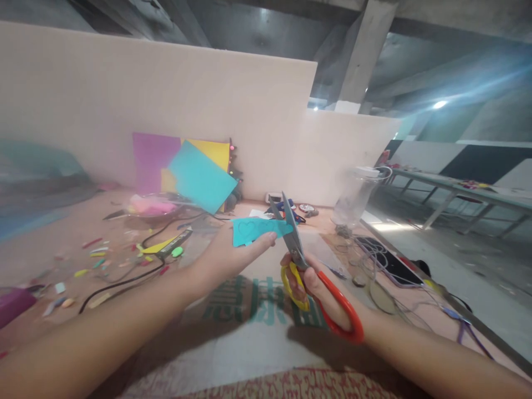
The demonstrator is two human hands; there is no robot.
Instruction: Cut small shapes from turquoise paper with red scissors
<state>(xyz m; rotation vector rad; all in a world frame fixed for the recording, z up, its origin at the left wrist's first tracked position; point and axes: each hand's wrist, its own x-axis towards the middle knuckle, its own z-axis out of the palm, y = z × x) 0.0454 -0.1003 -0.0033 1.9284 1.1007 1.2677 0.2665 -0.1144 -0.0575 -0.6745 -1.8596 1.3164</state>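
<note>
My left hand [233,257] pinches a strip of turquoise paper [253,228], thumb along its lower edge. Faint heart outlines are drawn on the paper, and its edge is cut unevenly. My right hand [320,282] grips a pair of scissors [296,249] with one red and one yellow handle loop. The scissor blades point up and stand apart, with the right end of the paper at them. Whether the paper lies fully between the blades is hard to tell. Below both hands is a pale sheet [249,343] with green printed characters.
Purple, yellow and turquoise sheets [201,174] lean on the back board. Small coloured scraps [100,255], a dark cable and a box cutter [177,244] lie left. A clear pitcher [353,194], a phone [390,263] and tangled cord lie right, near the table edge.
</note>
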